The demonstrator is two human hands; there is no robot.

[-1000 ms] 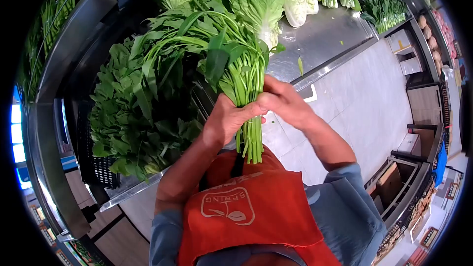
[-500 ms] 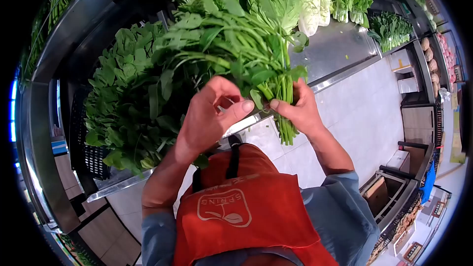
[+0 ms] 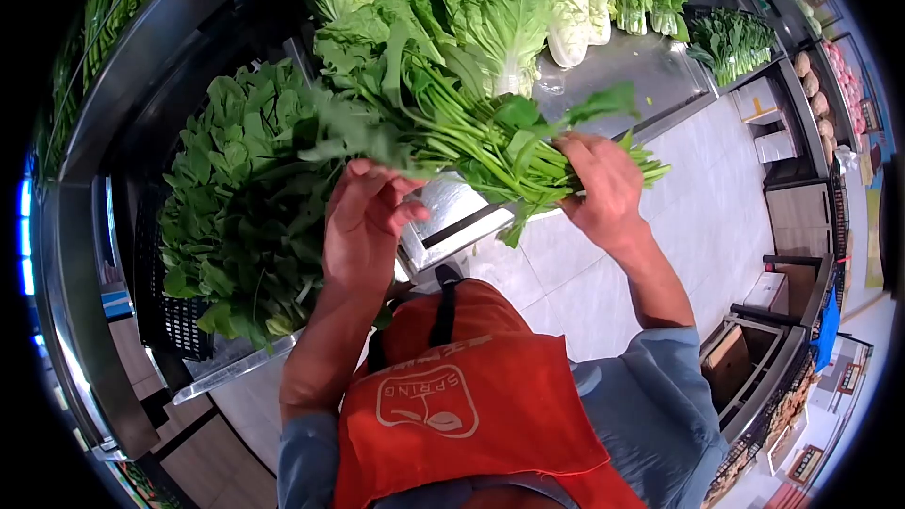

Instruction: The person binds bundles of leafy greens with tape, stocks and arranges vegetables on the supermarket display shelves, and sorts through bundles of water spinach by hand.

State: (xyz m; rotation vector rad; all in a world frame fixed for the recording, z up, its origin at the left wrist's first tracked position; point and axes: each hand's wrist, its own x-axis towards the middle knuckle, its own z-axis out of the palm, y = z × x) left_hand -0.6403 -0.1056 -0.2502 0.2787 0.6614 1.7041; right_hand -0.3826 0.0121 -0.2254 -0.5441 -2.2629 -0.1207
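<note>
My right hand (image 3: 608, 184) is wrapped round the stems of a bunch of leafy greens (image 3: 471, 137). The bunch lies almost sideways in the air, its cut stem ends pointing right and its leaves spreading left. Close to the leafy end is my left hand (image 3: 368, 203), fingers loosely curled and apart, with nothing visible in it. Blurred leaves pass just above its fingertips; whether they touch is unclear. Left of that hand, a big heap of similar dark greens (image 3: 231, 198) fills a black crate (image 3: 184, 325).
Behind the bunch, heads of lettuce (image 3: 500, 24) lie on a metal counter (image 3: 617, 66), with pale cabbages (image 3: 568, 14) beside them. More bundled greens (image 3: 735, 45) stand at the back right. The metal counter edge (image 3: 462, 236) runs in front of me, above the tiled floor (image 3: 698, 198).
The bunch has tipped from stems pointing down to stems pointing right. My right hand has turned over with it and moved slightly right; my left hand has shifted left, away from the stems.
</note>
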